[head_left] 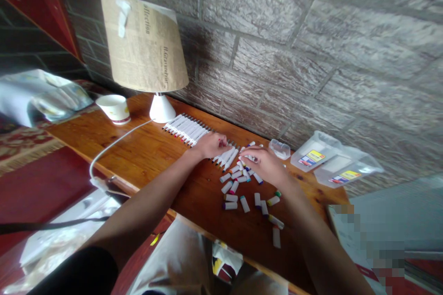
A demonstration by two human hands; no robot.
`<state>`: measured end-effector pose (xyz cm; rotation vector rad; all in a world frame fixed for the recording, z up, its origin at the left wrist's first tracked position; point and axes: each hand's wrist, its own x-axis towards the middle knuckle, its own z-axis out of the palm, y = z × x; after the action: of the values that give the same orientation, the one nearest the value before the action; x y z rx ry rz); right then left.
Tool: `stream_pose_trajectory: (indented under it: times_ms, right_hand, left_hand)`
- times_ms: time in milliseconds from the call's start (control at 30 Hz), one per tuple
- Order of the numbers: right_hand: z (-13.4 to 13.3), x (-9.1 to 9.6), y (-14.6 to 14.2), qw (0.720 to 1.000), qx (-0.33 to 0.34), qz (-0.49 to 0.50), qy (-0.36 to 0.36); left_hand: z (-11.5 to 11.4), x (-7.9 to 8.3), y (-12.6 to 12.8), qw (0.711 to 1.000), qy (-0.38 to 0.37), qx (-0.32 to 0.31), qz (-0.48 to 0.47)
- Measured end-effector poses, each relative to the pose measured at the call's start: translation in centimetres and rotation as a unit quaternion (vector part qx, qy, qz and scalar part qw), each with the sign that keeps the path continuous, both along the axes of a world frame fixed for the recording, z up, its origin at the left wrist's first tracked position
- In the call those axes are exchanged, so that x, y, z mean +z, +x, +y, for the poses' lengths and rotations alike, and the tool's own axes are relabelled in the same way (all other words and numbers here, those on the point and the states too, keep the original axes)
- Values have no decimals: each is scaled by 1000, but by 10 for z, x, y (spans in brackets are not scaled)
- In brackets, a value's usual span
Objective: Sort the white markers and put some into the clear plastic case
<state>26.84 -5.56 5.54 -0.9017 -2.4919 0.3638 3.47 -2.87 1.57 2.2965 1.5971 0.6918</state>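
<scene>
A row of white marker pens (188,130) lies side by side on the wooden table (145,152) near the brick wall. My left hand (209,144) rests at the right end of that row, fingers curled over a few markers. My right hand (263,162) lies palm down just right of it, fingers pinched on a small marker piece above a heap of loose caps (238,179). More loose coloured caps (268,207) are scattered toward the table's front edge.
A lamp (148,50) with a newspaper-print shade stands at the back left, its white cord (114,145) running across the table. A paper cup (115,108) sits left of it. Clear plastic boxes (313,156) and a small clear lid (279,148) lie at the right.
</scene>
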Motion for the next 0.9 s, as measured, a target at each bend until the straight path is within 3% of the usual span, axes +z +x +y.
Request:
stream_pose_trajectory:
  times_ms: [133,333,600,767,900]
  right_hand:
    - [-20,-7,32,999,-12,30,7]
    - [-12,-32,72,987,-144,53,49]
    - [-15,-39,66,987,-155,3,37]
    - [-10,-47,72,970,-240,-35,30]
    - [-4,-52,80,956,-292,-26,3]
  left_hand:
    - [2,-4,-1,1000,12,-1,-9]
    - [4,-6,-3,999,27,-6,-37]
    - [4,-7,0,997,60,-19,-50]
    - [2,-3,3,994,65,-42,-74]
    - [7,13,15,991,62,-101,-61]
